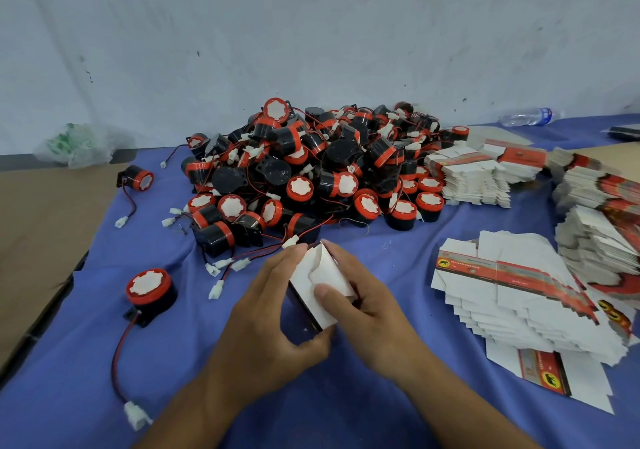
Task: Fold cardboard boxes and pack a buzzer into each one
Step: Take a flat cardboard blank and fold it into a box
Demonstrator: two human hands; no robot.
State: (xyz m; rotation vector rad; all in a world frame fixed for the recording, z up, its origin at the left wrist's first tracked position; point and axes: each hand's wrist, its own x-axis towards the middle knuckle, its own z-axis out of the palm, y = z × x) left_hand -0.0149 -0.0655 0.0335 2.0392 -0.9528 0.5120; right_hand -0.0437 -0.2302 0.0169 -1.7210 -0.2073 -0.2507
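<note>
A single view, a wide-angle camera worn on the person's head, faces forward and down over the table toward the wall behind its far edge. It sits close above the near edge: the left hand and right hand fill the lower middle, and the wall takes roughly the upper third.

Place: a hand-packing workshop.
Stock: a loose heap of buzzers lay beyond the right grip.
Packaging: stacks of flat cartons lay to its right.
Cover: blue cloth spread beneath it.
</note>
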